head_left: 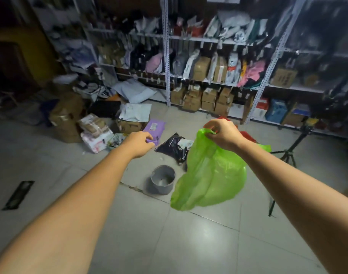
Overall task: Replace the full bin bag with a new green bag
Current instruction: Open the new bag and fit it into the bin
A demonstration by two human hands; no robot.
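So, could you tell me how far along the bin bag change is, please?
Done: the grey bin stands on the floor with no bag in it. In hand: the right hand pinches the green bag at its top, hanging beside the bin; the left hand holds nothing. Left: open the bag and fit it into the bin.

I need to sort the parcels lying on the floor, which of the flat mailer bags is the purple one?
The purple mailer lies just beyond the left hand. The black mailer lies to its right, beside the green bag; the pale grey one lies farther back.

dim room | floor [189, 234] glare | corners dark | shelves [208, 56] blurred
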